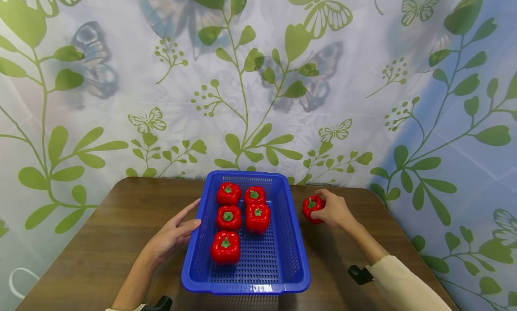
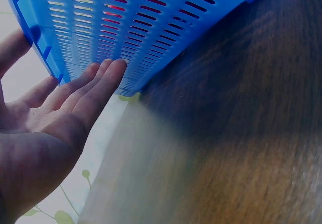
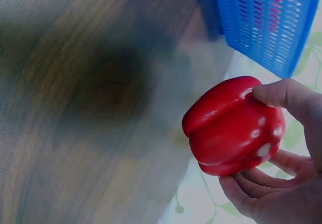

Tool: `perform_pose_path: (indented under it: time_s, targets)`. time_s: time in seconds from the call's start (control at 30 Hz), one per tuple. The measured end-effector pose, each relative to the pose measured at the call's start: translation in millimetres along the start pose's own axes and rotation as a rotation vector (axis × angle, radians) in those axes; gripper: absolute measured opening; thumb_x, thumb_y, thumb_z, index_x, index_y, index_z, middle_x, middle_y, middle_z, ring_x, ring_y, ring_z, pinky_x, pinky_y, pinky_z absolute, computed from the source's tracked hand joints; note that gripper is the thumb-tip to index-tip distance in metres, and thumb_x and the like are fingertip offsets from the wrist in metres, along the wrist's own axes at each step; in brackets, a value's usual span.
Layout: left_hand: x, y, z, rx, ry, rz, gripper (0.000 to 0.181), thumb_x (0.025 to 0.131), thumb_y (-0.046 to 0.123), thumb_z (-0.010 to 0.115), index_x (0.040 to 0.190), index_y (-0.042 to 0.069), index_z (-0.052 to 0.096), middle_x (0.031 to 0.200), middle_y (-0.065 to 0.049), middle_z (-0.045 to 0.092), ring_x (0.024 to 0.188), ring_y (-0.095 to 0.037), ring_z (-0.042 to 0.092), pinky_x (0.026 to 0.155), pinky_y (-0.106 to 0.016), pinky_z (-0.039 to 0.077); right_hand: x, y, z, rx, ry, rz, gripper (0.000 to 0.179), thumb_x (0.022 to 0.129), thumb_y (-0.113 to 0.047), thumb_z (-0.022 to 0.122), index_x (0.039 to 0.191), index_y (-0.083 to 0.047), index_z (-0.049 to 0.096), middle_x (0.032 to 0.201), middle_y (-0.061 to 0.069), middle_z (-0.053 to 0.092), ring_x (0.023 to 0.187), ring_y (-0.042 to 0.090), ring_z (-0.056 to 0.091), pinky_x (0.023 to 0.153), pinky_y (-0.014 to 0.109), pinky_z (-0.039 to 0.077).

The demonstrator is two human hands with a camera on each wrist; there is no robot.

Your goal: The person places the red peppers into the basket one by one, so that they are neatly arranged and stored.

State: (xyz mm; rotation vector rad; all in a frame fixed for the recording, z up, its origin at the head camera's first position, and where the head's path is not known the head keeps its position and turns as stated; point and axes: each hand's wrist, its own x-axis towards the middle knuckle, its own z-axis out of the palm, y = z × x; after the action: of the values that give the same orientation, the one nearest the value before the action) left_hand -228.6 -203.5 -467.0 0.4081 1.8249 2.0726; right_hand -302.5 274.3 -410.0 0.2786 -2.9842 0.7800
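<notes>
A blue plastic basket (image 1: 296, 248) with slotted walls stands in the middle of the table, holding several red bell peppers (image 1: 225, 248) with green stems. Along the basket's left side, my left hand (image 1: 171, 237) touches the wall and rim with its fingers extended; the left wrist view shows the fingertips (image 2: 118, 68) against the slotted side. To the right of the basket, my right hand (image 1: 333, 208) grips another red bell pepper (image 3: 234, 128) between thumb and fingers. In the right wrist view the pepper is over the table, apart from the basket.
The brown wooden table (image 1: 101, 248) extends on both sides of the basket. Behind it hangs a pale curtain (image 1: 258, 100) printed with green leaves and butterflies, which continues along the right side.
</notes>
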Motion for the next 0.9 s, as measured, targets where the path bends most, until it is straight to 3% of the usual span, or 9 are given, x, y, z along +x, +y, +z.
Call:
perform_pose_path:
  time_s: [0.27,0.43,0.9]
  targets:
    - [-2.5,-0.8,1.7,0.007,0.006,0.003,0.068,0.108,0.020,0.048,0.165,0.024,0.012,0.150,-0.026,0.050,0.131,-0.040,0.059,0.103,-0.042,0.054,-5.1,-8,-7,0.005,-0.012,-0.015,0.061,0.078,-0.022,0.074,0.135,-0.004,0.061,0.121,0.023,0.069,0.105,0.040,0.063,0.081,0.049,0.059]
    - [-3.0,-2.3,2.6,0.004,0.007,0.004,0.068,0.107,0.020,0.049,0.164,0.024,0.013,0.150,-0.026,0.051,0.130,-0.039,0.060,0.102,-0.042,0.054,-7.8,-12,-9,0.011,-0.013,-0.022,0.059,0.077,-0.022,0.074,0.132,-0.003,0.062,0.118,0.021,0.070,0.102,0.036,0.064,0.079,0.046,0.059]
    - [-2.8,-4.6,0.9,0.011,0.004,0.021,0.067,0.108,0.020,0.048,0.165,0.023,0.012,0.152,-0.028,0.046,0.129,-0.039,0.060,0.101,-0.041,0.055,-20.1,-44,-31,0.036,0.064,-0.064,0.058,0.082,-0.024,0.078,0.133,-0.003,0.060,0.120,0.021,0.070,0.105,0.036,0.066,0.083,0.048,0.060]
